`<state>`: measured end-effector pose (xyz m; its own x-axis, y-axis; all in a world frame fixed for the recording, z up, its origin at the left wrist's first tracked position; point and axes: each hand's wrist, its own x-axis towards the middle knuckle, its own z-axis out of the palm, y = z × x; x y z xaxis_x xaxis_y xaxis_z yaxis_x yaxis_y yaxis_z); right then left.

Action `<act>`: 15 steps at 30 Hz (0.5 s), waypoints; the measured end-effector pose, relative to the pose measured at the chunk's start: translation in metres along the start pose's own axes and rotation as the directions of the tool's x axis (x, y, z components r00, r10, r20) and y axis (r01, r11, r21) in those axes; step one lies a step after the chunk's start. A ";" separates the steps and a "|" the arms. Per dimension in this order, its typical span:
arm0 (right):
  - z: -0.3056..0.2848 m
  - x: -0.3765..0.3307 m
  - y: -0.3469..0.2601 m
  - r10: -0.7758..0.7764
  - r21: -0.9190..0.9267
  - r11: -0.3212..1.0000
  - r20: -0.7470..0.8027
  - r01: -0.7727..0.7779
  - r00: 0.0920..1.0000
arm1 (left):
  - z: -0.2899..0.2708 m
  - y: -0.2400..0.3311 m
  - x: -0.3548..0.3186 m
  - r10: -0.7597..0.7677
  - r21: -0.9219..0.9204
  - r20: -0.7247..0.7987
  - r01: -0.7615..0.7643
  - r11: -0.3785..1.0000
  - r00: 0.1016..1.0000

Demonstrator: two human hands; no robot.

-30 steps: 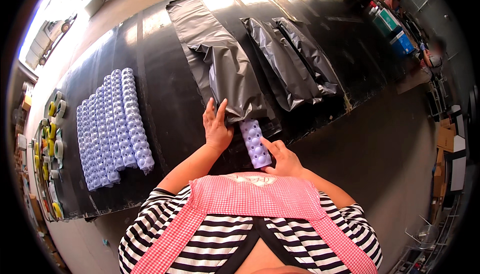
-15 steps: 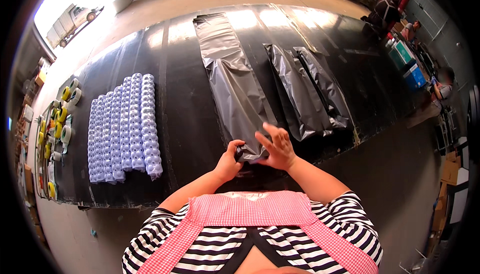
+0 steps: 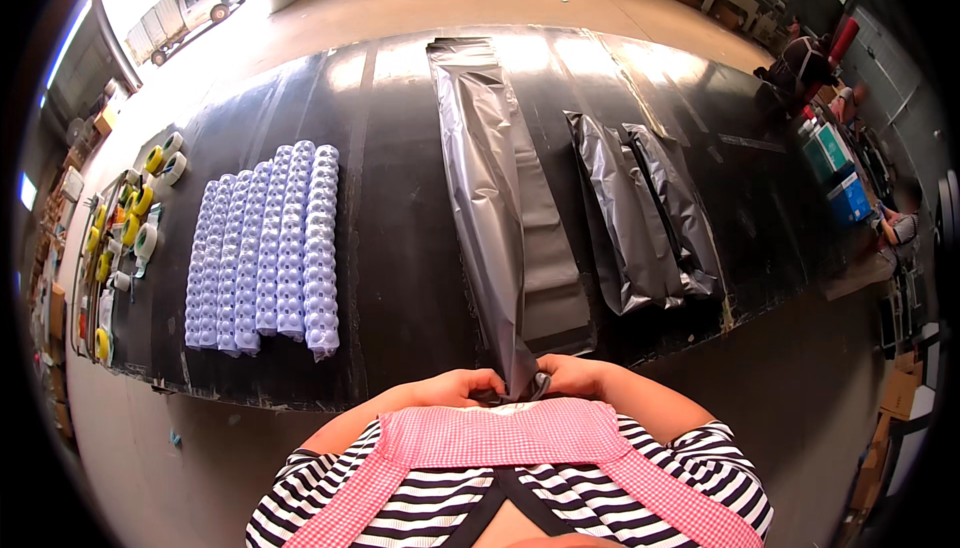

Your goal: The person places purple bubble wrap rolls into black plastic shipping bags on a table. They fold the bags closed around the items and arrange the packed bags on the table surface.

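A long silver-grey plastic bag (image 3: pixel 490 218) stretches across the table to my chest, its near end bunched narrow. My left hand (image 3: pixel 478 385) is closed at the left side of that end. On its other side my right hand (image 3: pixel 568 375) is closed on the gathered edge; both sets of fingertips are partly hidden. Beneath and to the right lie more flat grey bags (image 3: pixel 560 293). Several pale blue, bumpy rolls (image 3: pixel 265 248) lie side by side to the left. To the right are filled-looking grey bags (image 3: pixel 625 233).
The black table (image 3: pixel 390 278) has its near edge against me. Yellow and white tape rolls (image 3: pixel 145 238) crowd its left end. Blue and green boxes (image 3: pixel 850 198) stand beyond the right end, near other people. A truck (image 3: pixel 185 18) is outside at far left.
The top bag's near end has come off the stack toward my chest and bunched up. Both hands drew back with it, and my right hand, spread before, is now closed. The view shifted slightly.
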<state>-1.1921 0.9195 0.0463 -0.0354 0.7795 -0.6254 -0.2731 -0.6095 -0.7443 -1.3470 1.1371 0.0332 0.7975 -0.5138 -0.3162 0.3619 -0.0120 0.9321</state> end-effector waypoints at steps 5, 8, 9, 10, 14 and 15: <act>-0.096 0.104 -0.086 -0.668 -0.198 0.743 -0.285 0.639 0.688 | -0.070 0.026 0.020 0.170 -0.065 -0.566 -0.249 0.966 0.807; -0.114 0.121 -0.158 -0.561 0.307 0.459 -0.628 0.834 0.540 | -0.126 0.087 0.047 0.544 0.255 -0.729 -0.572 0.780 0.417; -0.118 0.118 -0.166 -0.594 0.202 0.456 -0.657 0.867 0.465 | -0.118 0.104 0.047 0.467 0.127 -0.736 -0.577 0.807 0.490; -0.126 0.112 -0.167 -0.629 0.088 0.450 -0.675 0.889 0.386 | -0.111 0.116 0.048 0.393 -0.002 -0.731 -0.577 0.817 0.558; -0.058 0.053 -0.057 -0.712 -0.661 0.683 -0.507 0.311 0.486 | -0.030 0.041 0.016 0.303 0.125 -0.470 -0.277 0.953 0.829; -0.032 0.026 -0.039 -0.536 -0.497 0.812 -0.423 0.307 0.731 | -0.011 0.024 -0.004 0.196 -0.070 -0.363 -0.236 0.969 0.911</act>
<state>-1.1514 0.9592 0.0512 0.5270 0.8351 -0.1574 0.2452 -0.3268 -0.9127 -1.3365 1.1480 0.0553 0.9726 -0.1593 -0.1692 0.1958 0.1697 0.9659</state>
